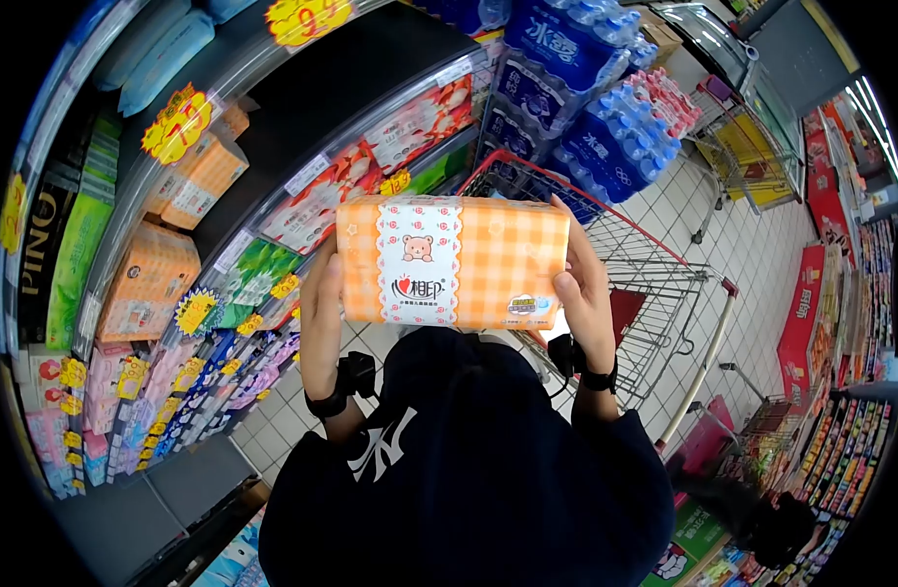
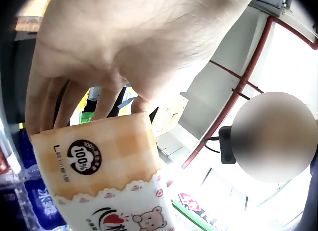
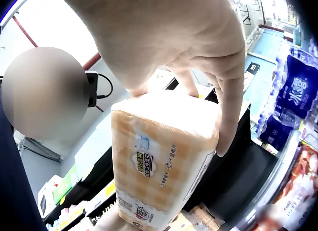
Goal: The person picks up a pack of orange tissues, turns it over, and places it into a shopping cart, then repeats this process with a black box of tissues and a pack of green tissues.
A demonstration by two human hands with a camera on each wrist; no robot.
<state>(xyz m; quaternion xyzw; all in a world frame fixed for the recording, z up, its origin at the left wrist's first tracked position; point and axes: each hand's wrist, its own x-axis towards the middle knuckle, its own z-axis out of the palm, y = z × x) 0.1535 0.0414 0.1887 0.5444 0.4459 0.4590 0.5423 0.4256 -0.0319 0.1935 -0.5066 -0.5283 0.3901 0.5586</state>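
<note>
An orange-and-white checked tissue pack point(image 1: 508, 254) with a bear picture is held level in front of the chest, its printed face up toward the head camera. My left hand point(image 1: 322, 303) grips one end and my right hand point(image 1: 588, 289) the other, with the right thumb lying at the front corner. In the left wrist view the fingers and thumb of the left hand point(image 2: 109, 52) clasp the end of the pack point(image 2: 114, 146). From the right wrist, the right hand point(image 3: 184, 47) spans the pack's point(image 3: 154, 156) other end between thumb and fingers.
A metal shopping cart point(image 1: 654, 293) stands just beyond my right hand. Shelves on the left carry more orange tissue packs point(image 1: 148, 279) and yellow price tags point(image 1: 178, 124). Bundles of bottled water point(image 1: 615, 147) are stacked ahead. Another cart point(image 1: 752, 137) stands at the upper right.
</note>
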